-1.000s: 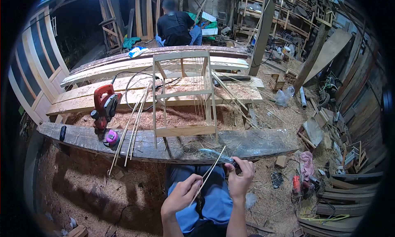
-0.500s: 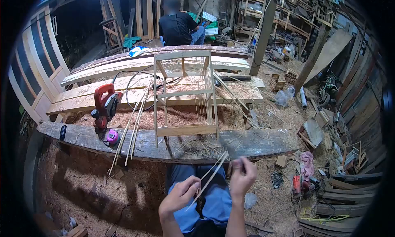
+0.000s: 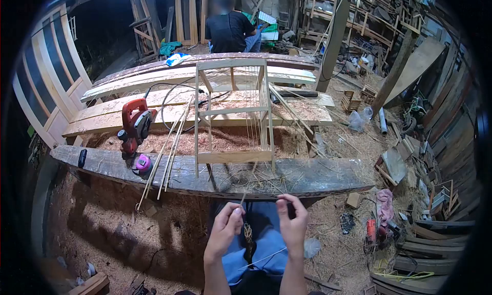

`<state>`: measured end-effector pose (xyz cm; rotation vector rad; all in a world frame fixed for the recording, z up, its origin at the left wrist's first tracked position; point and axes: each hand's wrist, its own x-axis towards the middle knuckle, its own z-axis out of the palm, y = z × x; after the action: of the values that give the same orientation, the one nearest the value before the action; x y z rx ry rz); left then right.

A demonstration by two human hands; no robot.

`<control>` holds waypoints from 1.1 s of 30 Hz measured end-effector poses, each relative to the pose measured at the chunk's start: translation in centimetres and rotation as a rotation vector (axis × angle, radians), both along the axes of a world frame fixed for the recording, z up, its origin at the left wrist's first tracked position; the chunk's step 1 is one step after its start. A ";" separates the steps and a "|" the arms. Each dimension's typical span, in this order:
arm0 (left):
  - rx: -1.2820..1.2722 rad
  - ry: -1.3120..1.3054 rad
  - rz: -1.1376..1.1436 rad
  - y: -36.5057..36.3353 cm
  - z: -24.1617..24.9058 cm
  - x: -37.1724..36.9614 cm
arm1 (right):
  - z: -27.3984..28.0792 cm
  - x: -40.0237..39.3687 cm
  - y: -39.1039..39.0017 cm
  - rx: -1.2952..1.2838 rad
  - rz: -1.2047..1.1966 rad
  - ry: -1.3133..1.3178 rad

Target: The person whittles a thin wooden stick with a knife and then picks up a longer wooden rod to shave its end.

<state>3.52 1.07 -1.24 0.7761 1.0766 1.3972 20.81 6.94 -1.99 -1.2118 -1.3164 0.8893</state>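
Note:
My left hand (image 3: 224,229) is closed, thumb and fingers pinching a thin strip (image 3: 243,198) whose end points up toward the plank. To its right, my right hand (image 3: 293,224) is raised with curled fingers and the thumb near the index finger; what it holds, if anything, I cannot make out. Below the hands a pale thin sliver (image 3: 262,259) lies across my blue-clad lap, beside a dark object (image 3: 249,250) between the thighs. In front stands a small wooden frame (image 3: 236,157) with thin upright strips or strings on its right part.
A weathered plank (image 3: 328,178) runs across in front, carrying a red power planer (image 3: 134,125), a pink-and-black round item (image 3: 143,164) and long thin sticks (image 3: 169,154). Pale boards (image 3: 102,113) lie behind. A person (image 3: 229,32) sits farther back. Shavings cover the floor.
My left hand has risen slightly and turned upright; the long strips that crossed between the hands no longer show there. My right hand has shifted slightly left. The view has tilted a little.

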 end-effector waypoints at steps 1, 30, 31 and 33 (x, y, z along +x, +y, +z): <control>0.001 0.000 0.002 -0.1 -0.1 0.2 | 0.8 -0.6 -0.4 -0.051 0.069 0.032; -0.025 0.396 -0.321 -0.3 -1.4 -1.3 | -0.1 -0.8 -0.4 -0.249 0.058 0.352; -0.028 0.350 -0.274 -0.3 -1.3 -1.1 | 0.4 -0.9 -0.5 -0.250 0.059 0.352; -0.030 0.303 -0.226 -0.2 -1.3 -0.7 | 1.5 -1.3 -0.7 -0.112 0.244 0.179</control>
<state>2.78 0.91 -2.50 1.0769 1.1967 1.0917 19.55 6.26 -0.50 -1.0425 -1.2999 1.2315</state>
